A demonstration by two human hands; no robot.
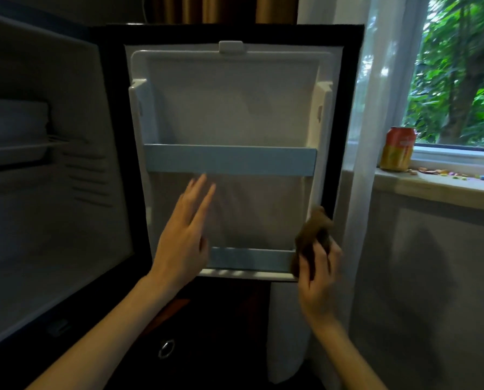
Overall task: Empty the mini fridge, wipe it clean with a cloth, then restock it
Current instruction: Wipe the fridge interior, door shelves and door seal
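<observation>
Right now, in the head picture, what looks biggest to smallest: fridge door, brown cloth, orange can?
1. fridge door
2. brown cloth
3. orange can
Cloth and can look close; cloth is nearer, so unsure.

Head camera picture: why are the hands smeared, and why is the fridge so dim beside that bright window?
In the head view, the left hand and the right hand gripping the crumpled brown cloth show motion blur; daylight from the window outshines the room, leaving the white inner fridge door grey and shadowed; the wide lens bows its straight edges.

Two hands (pixel 184 235) (pixel 318 277), one cloth (pixel 311 237), one can (pixel 398 149)
</observation>
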